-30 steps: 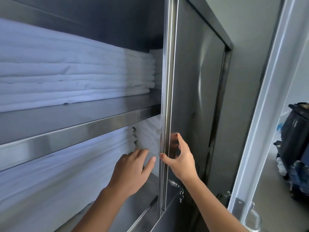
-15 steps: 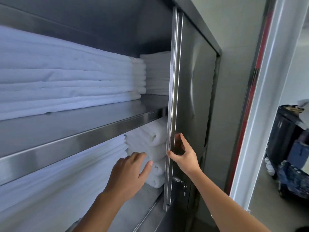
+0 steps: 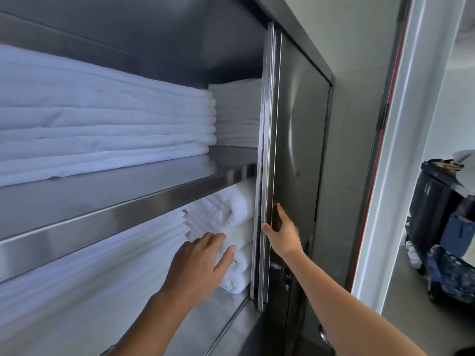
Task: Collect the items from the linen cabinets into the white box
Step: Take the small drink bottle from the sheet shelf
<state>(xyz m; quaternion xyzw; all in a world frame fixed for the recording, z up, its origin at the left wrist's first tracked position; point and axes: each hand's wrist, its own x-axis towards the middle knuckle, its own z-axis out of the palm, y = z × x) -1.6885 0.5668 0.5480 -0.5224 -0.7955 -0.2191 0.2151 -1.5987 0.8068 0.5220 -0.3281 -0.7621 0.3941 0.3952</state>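
**A:** What is in front of the person?

**B:** A stainless steel linen cabinet [image 3: 154, 42] with its sliding door [image 3: 298, 150] pushed to the right. Take that door's shiny vertical edge as the landmark.

**A:** Where are the hands?

**B:** The right hand [image 3: 284, 233] is on the door edge itself, thumb hooked against the edge and fingers spread flat on the door face just right of it. It presses rather than clenches. The left hand [image 3: 199, 263] is just left of the door edge, unclenched, fingers extended and thumb out, reaching into the lower compartment. Its fingertips are at the rolled towels [image 3: 231, 235]; I cannot tell whether they touch. It grips nothing.

**A:** And the linens?

**B:** The rolled white towels are stacked one on another, directly left of the door edge, below the steel shelf [image 3: 128, 209]. Further left of them on the same level lies a blurred pile of folded white sheets [image 3: 77, 278]. Above the shelf, far left of the door edge, sits a tall stack of folded white bedding [image 3: 102, 124]. A smaller folded white stack [image 3: 236, 114] stands right against the door edge.

**A:** Anything to the right of the door?

**B:** A grey wall, then a white door frame [image 3: 401, 176]. Beyond it, a dark cart [image 3: 434, 201] stands on the floor with blue bags around it. The white box is not in view.
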